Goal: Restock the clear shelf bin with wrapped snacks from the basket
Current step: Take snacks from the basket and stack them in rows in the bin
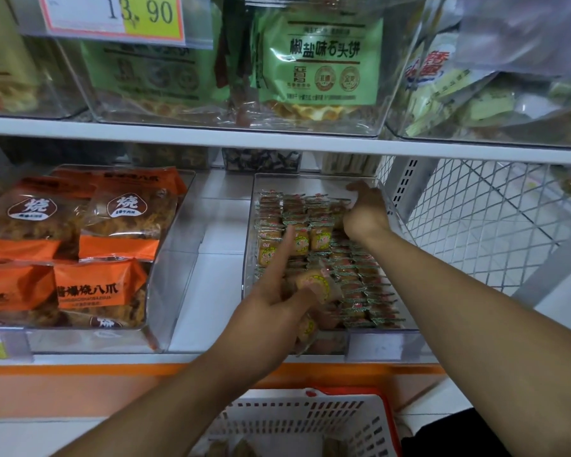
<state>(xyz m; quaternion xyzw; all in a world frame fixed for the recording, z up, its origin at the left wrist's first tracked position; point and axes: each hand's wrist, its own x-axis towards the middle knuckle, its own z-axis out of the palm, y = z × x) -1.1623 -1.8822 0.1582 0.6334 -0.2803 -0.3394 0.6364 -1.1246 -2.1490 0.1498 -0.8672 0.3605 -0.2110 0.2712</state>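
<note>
Head view: clear shelf bin (pixel 381 334) at centre right of frame, mostly filled with rows of wrapped snacks (pixel 314 240); gap at near left corner. Left hand (pixel 274 308) over that corner, pinching few snacks, forefinger extended. Right hand (pixel 365 211) at far right of bin, fingers curled among packets; grip unclear. Basket (pixel 370 420) at bottom centre, few snacks visible inside. Judgement: restock well along, near done.
</note>
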